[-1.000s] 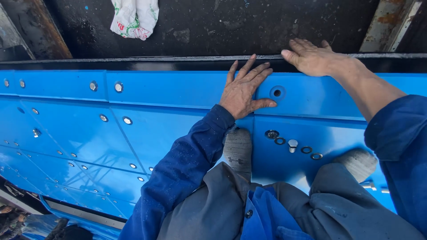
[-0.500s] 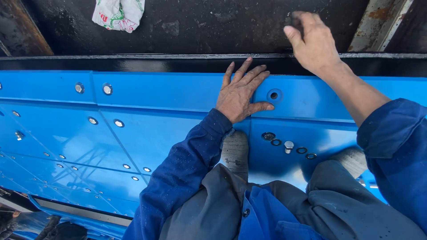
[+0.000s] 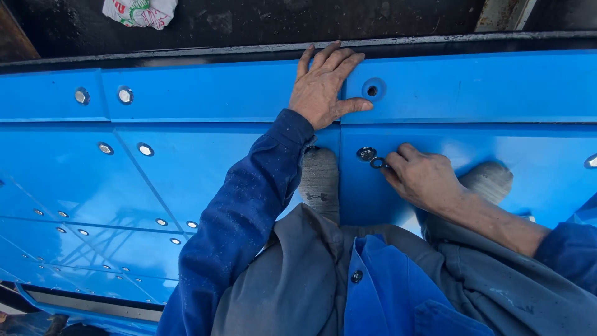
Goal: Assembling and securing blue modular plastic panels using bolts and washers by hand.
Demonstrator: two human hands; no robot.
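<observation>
Blue-painted steel panel (image 3: 186, 186) fills the frame, bolted in rows. Left hand (image 3: 323, 90) lies flat, fingers spread, on the upper strip at centre top: grip released, holding nothing. Just right of its thumb is one empty bolt hole (image 3: 372, 91).

Right hand (image 3: 423, 180), centre right, curls over the lower panel; its fingertips (image 3: 393, 163) pinch or touch a dark washer (image 3: 377, 163). Cannot tell whether the grip has closed on it. A second small metal piece (image 3: 365, 153), a nut or a washer, lies touching it up-left. Count: two loose pieces visible.

Key relation: the washer sits directly left of the right fingertips and below the empty hole; it lies flat, with no long axis. Right hand is nearer the washer, left hand nearer the hole.

Seated bolt heads (image 3: 124, 95): two at upper left, more down the left panels. One crumpled rag (image 3: 140, 12) at top left.
</observation>
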